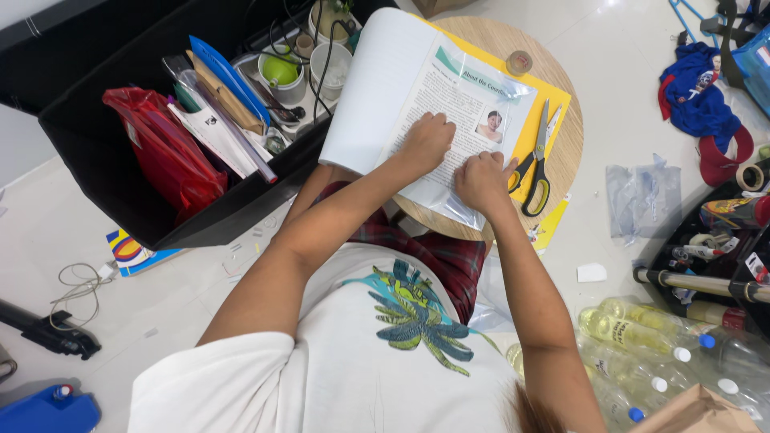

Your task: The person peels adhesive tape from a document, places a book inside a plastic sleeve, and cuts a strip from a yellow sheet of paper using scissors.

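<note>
An open book (377,88) with a clear plastic cover sheet (481,88) over its printed page lies on a small round wooden table (565,152). My left hand (425,140) presses down on the page near the book's spine, fingers curled. My right hand (481,180) rests beside it on the plastic near the lower edge of the page, pinching or pressing it. Scissors (536,164) with yellow-and-grey handles lie just right of my right hand on a yellow sheet (557,104). A small tape roll (519,62) sits at the far side of the table.
A black box (96,160) at the left holds a red bag (164,152), folders, cups and cables. Plastic bottles (642,337) lie on the floor at lower right. Blue cloth (694,84), a clear bag (642,200) and a tape roll (751,176) are at the right.
</note>
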